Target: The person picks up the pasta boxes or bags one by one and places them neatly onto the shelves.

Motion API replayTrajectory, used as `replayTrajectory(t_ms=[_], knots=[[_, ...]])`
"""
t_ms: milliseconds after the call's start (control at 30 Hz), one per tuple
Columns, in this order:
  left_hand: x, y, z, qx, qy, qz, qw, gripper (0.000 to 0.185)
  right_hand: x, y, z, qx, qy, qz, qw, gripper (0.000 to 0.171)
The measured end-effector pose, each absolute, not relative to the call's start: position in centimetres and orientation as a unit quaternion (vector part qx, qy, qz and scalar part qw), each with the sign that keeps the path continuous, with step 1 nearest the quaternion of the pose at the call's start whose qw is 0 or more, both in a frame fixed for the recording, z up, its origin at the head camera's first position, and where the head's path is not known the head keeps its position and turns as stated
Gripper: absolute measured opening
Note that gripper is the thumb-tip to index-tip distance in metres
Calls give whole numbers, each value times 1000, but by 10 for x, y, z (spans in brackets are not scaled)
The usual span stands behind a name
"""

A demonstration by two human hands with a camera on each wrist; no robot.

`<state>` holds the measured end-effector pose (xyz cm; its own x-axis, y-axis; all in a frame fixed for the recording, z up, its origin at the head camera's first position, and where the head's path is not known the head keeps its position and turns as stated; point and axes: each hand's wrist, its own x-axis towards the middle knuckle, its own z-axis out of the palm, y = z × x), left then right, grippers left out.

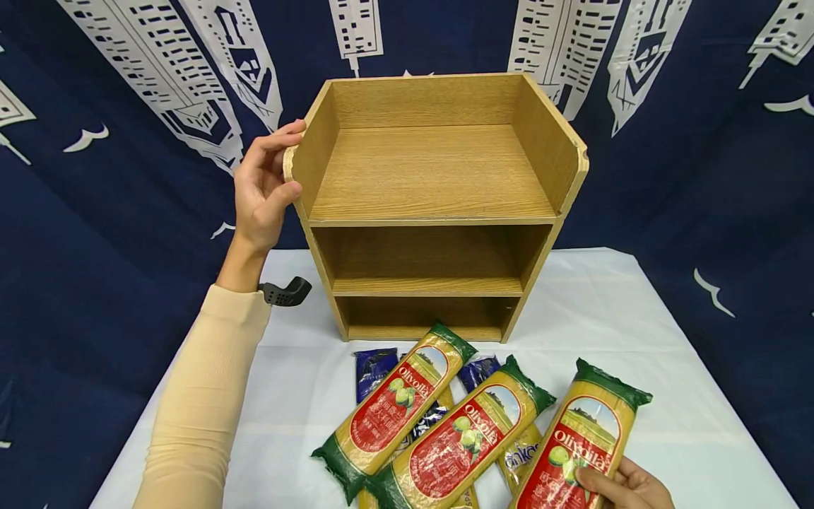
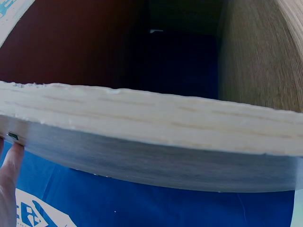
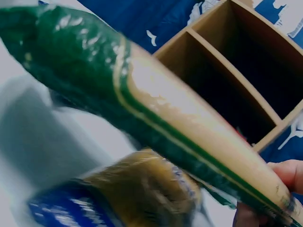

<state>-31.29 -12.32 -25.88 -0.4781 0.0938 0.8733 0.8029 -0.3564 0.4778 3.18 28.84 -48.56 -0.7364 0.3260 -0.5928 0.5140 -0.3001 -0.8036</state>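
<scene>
- At half past four in the head view, the right hand [image 1: 626,488] clamps a yellow plastic spaghetti packet with a red label and green ends [image 1: 572,438], thumb on its face, other fingers around the right edge.
- At ten o'clock, the left hand [image 1: 261,187] grips the curved left side panel of a light-brown wooden three-tier shelf unit [image 1: 429,173], thumb and fingers spread around its front edge.
- At six o'clock, two similar red-labelled spaghetti packets [image 1: 397,410] lie slantwise over blue-and-yellow plastic packets [image 1: 375,371] on a white-covered table [image 1: 636,311].
- Slipping seems the likeliest fault: the grip takes only one edge of slick film, so the long packet could twist or droop.
- Its lower end, out of frame in the head view, might catch the pile if swung toward nine o'clock, sending the loosely crossed packets sliding.
- A hard pull by the left hand could shift or tip the shelf unit.
- From the right hand, the held packet's body lies at ten o'clock, touching the thumb, its upper green end at twelve.
</scene>
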Motion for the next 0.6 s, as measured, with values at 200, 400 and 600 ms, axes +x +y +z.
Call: replayTrajectory(t_ms=[200,400,600], knots=[[-312,-124,-259,-442,-507,-695,254,59,31,301,-461,339,591,-728,78,51],[-312,-124,-259,-441,-510,-692,259,60,34,311,-443,285,580,-761,52,23],[-311,-124,-259,-439,-513,-691,258,54,34,318,-428,164,544,-823,21,39]])
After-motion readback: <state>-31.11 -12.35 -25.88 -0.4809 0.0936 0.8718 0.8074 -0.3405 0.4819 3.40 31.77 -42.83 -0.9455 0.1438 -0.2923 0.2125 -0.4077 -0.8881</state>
